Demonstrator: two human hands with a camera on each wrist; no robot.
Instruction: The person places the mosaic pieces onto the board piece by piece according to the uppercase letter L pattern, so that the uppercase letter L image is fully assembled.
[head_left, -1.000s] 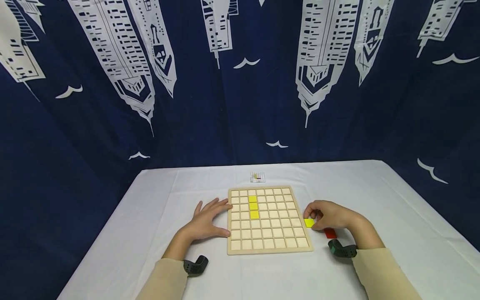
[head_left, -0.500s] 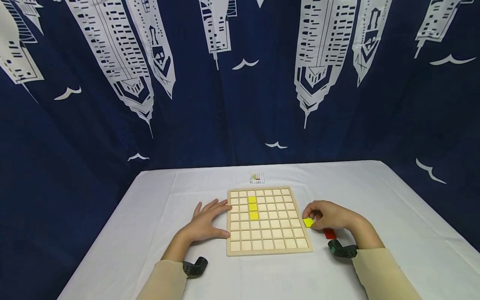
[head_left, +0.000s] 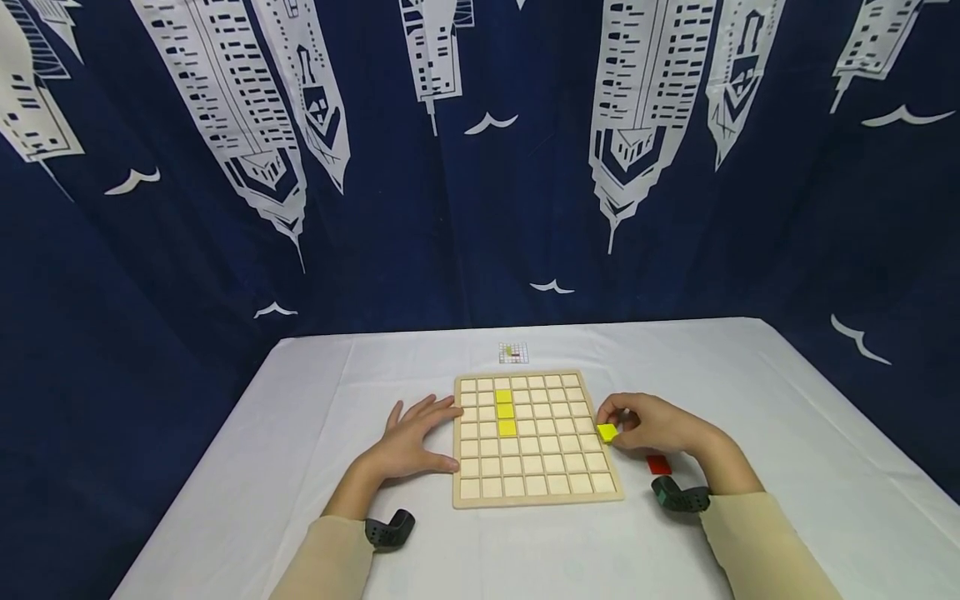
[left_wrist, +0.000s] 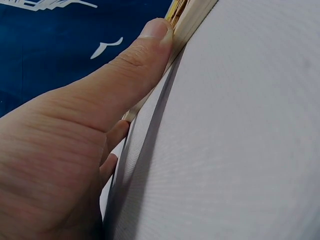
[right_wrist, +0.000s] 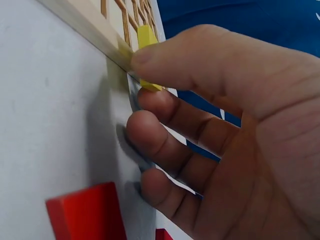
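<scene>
A wooden grid board (head_left: 536, 502) lies on the white table, with three yellow tiles (head_left: 505, 411) in one column of its cells. Along the board's left edge rests my left hand (head_left: 408, 442), fingers spread and thumb touching the rim; the left wrist view shows the thumb (left_wrist: 145, 50) against the wooden side. My right hand (head_left: 660, 425) pinches another yellow tile (head_left: 607, 433) at the board's right edge. In the right wrist view that yellow tile (right_wrist: 146, 37) sits tilted between thumb and fingers, above the table. Below that hand lies a red tile (head_left: 658, 465).
Behind the board lies a small printed grid card (head_left: 513, 353). The right wrist view shows a red block (right_wrist: 90, 215) and part of a second red piece (right_wrist: 163, 234) on the white cloth (head_left: 375, 367). A dark blue curtain (head_left: 480, 208) hangs behind the table.
My right hand has lifted the yellow tile from the table and shifted it slightly left and away, to the board's right edge. More of the red tile shows. My left hand stays put.
</scene>
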